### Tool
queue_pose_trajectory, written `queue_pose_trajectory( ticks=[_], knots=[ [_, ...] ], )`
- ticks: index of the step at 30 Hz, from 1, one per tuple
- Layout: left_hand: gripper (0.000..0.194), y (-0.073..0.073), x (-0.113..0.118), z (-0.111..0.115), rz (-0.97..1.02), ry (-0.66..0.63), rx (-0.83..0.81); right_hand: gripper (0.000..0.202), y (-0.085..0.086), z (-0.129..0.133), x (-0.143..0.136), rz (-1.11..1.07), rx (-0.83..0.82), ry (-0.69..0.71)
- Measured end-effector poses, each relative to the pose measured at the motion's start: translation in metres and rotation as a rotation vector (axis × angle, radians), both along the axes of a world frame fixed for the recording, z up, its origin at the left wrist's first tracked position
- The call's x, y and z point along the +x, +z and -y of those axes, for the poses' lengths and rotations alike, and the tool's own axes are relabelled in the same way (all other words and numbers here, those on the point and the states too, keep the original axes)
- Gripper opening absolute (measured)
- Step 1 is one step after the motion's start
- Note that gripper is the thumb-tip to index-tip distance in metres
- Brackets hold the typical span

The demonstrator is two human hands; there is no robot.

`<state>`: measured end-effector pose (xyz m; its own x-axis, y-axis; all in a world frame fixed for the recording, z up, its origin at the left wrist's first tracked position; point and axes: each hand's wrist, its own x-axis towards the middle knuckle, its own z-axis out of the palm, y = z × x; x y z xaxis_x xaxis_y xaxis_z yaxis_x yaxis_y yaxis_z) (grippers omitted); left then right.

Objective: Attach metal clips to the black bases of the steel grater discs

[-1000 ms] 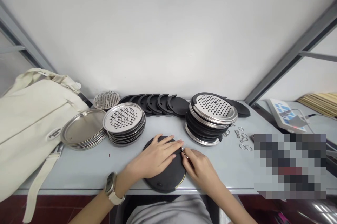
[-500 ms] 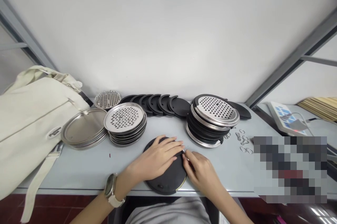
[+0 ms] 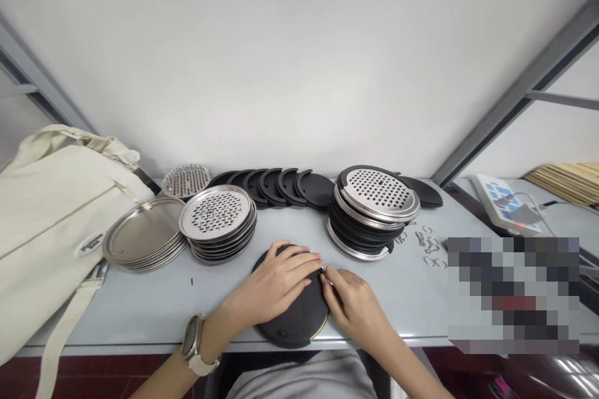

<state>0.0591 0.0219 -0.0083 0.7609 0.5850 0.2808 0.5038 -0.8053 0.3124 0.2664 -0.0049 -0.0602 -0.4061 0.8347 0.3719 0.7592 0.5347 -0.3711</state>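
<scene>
A round black disc (image 3: 299, 318) with a thin yellowish line at its lower right edge lies at the table's front edge. My left hand (image 3: 281, 280) rests flat on it with the fingers stretched to the right. At the disc's right edge, my right hand (image 3: 349, 299) pinches a small shiny metal piece (image 3: 324, 270), partly hidden by the fingers. To the right stands a tall stack of black and metal discs, topped by a perforated plate (image 3: 380, 190). Metal rings and clips (image 3: 429, 243) lie beside that stack.
Left of my hands are a stack of grater plates (image 3: 218, 215), plain metal discs (image 3: 145, 230) and a cream bag (image 3: 60, 199). Black discs (image 3: 316, 190) overlap along the wall. A white and blue box (image 3: 505, 199) sits at the right, near a blurred-out patch.
The view has shifted slightly, so things sit a little further left. Both hands keep nearly the same hold on the disc and metal piece.
</scene>
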Motion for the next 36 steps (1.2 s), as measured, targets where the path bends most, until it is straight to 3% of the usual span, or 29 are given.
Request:
queue_pose_trajectory(
  ticks=[12, 20, 36],
  knots=[
    [0.057, 0.001, 0.002, 0.001, 0.055, 0.019, -0.118, 0.021, 0.0, 0.0, 0.001, -0.017, -0.008, -0.006],
    [0.047, -0.004, 0.002, -0.001, 0.095, -0.006, -0.178, 0.017, 0.002, -0.002, 0.0, -0.046, -0.04, 0.0],
    [0.044, -0.008, 0.001, -0.002, 0.12, -0.037, -0.187, 0.018, 0.006, -0.002, 0.0, -0.074, -0.124, -0.007]
  ],
)
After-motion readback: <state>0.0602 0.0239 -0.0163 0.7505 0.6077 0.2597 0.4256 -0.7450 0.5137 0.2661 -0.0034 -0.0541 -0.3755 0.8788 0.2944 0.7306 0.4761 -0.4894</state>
